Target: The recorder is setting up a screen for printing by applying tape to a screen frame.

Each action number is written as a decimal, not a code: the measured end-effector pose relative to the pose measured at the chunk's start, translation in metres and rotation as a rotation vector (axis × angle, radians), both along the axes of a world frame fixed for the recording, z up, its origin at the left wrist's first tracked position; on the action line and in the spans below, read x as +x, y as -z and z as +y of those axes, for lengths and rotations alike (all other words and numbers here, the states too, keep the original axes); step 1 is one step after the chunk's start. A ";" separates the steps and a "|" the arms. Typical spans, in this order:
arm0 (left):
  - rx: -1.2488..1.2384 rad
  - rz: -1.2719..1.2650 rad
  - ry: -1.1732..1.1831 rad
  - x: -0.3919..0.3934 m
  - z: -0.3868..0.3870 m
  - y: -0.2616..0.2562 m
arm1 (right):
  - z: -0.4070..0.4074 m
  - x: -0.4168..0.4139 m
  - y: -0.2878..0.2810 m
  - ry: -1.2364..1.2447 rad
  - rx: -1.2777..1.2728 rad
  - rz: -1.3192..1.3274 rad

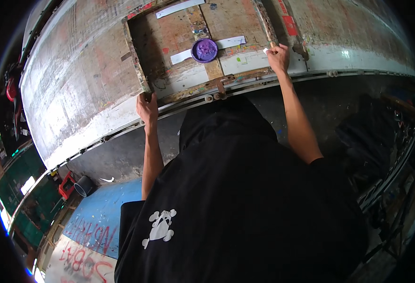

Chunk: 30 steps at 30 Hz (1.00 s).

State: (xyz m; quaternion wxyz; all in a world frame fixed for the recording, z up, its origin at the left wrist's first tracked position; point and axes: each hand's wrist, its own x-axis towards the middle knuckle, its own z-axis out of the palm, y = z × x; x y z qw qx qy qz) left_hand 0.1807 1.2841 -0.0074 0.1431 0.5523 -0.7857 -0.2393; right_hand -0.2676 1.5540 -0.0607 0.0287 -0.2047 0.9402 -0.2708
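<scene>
A paint-stained wooden frame lies on the long worktable before me. My left hand grips the near left corner of this frame. My right hand closes on its right side bar, and a small white scrap shows at the fingertips. Inside the frame's outline sits a round purple lid or shallow tub with purple, wet-looking ink or paint in it. White strips lie to either side of the tub, and another white strip is farther back. Both palms are hidden.
A metal rail with small rollers runs along the table's near edge. A red tag is on the table at right. Below left are a blue board bearing writing, a dark bucket and a red plastic stool.
</scene>
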 end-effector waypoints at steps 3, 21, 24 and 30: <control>-0.019 0.029 0.009 -0.004 0.003 -0.006 | 0.012 -0.007 0.008 -0.063 -0.053 0.009; 0.025 -0.008 -0.022 0.007 0.016 -0.017 | 0.056 0.002 0.000 0.104 -0.481 -0.538; -0.088 -0.069 -0.096 0.015 0.027 -0.008 | 0.017 0.008 -0.029 -0.168 -0.317 -0.069; -0.220 -0.204 -0.151 0.008 0.029 0.008 | -0.101 0.056 -0.073 -0.661 -0.153 -0.132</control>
